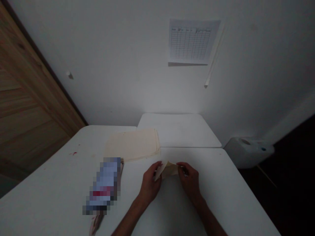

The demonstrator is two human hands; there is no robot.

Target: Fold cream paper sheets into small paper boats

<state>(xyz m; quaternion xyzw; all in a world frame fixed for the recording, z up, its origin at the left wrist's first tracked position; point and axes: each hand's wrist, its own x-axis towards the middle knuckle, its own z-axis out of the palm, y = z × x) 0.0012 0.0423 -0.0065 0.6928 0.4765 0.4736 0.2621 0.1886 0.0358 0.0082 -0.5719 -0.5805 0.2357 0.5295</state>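
Note:
My left hand (150, 182) and my right hand (189, 180) are close together over the white table (61, 183). Between them they pinch a small cream piece of cloth or paper (168, 169), folded and lifted a little off the table. The left fingers grip its left edge, the right fingers its right edge. Just beyond them, a stack of cream fabric pieces (133, 144) lies flat on the table.
A blurred-out flat object (104, 185) lies on the table left of my hands. A second white table (179, 129) stands against the wall behind. A printed sheet (193, 41) hangs on the wall. A wooden door (22, 101) is at left, a white container (248, 149) at right.

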